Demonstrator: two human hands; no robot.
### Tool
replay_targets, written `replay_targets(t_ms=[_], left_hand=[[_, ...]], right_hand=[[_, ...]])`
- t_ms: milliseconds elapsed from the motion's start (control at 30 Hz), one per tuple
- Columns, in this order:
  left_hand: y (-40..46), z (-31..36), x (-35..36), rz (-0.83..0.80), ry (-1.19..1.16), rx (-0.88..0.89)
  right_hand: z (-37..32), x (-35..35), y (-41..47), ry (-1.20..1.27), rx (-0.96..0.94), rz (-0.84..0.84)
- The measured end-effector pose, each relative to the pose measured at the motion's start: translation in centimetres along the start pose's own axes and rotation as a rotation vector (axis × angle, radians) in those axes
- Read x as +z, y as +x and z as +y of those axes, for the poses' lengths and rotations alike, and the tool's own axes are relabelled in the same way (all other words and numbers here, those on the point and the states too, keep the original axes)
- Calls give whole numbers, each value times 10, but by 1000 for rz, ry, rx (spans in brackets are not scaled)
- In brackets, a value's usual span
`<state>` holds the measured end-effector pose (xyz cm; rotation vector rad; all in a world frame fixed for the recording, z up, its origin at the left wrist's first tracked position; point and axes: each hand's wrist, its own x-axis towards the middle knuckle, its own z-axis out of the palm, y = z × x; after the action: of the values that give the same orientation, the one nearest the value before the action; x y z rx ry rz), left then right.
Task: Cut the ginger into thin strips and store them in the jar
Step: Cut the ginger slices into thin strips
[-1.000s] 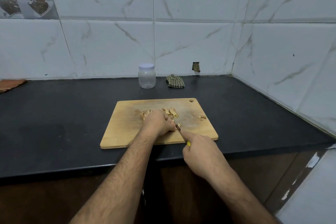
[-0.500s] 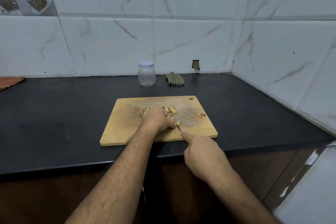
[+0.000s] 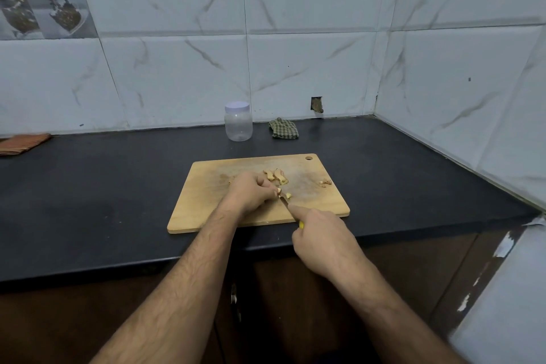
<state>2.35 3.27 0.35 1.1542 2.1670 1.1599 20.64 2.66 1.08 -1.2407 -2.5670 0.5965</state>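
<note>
A wooden cutting board (image 3: 206,204) lies on the black counter. My left hand (image 3: 251,192) rests on the board with curled fingers, pinching a small ginger piece (image 3: 278,191) at its fingertips. My right hand (image 3: 320,238) grips a yellow-handled knife (image 3: 285,200), index finger laid along the blade; the tip sits right beside the held ginger. More ginger pieces (image 3: 276,176) lie behind my left hand, and a few scraps (image 3: 325,182) lie near the board's right edge. The clear plastic jar (image 3: 238,125) with a white lid stands shut at the back by the wall.
A checked green cloth (image 3: 283,128) lies right of the jar. An orange cloth (image 3: 22,143) sits at the far left of the counter. Tiled walls close the back and right side. The counter's front edge runs just below the board.
The view has tilted slightly. My right hand and the knife keep working at the ginger under my left fingertips, with a small cut piece now lying beside the blade.
</note>
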Motion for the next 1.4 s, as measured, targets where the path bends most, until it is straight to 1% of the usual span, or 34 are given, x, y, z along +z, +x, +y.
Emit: replay_targets(t_ms=[100, 200, 333, 467, 600, 733, 900, 1067, 1133, 1267, 1400], left_hand=[[2, -4, 2, 94, -51, 8], [7, -5, 5, 156, 14, 37], [10, 3, 9, 95, 207, 100], [13, 9, 8, 56, 415, 131], [14, 11, 6, 22, 468, 126], [14, 13, 6, 17, 502, 134], [12, 17, 7, 41, 526, 160], [8, 18, 3, 80, 441, 138], [10, 15, 1, 54, 378, 93], [12, 11, -4, -71, 299, 13], [15, 10, -1, -48, 317, 22]], right_hand=[[3, -1, 6, -21, 32, -7], [8, -5, 14, -13, 63, -9], [9, -10, 17, 35, 44, -19], [10, -12, 20, 220, 42, -112], [12, -16, 27, 428, 93, -189], [12, -20, 23, 482, 129, -246], [11, -20, 24, 445, 91, -237], [8, -15, 27, 321, 57, -169], [7, -16, 27, 277, 46, -153], [5, -18, 25, 196, 27, -130], [4, -19, 22, 54, 30, -114]])
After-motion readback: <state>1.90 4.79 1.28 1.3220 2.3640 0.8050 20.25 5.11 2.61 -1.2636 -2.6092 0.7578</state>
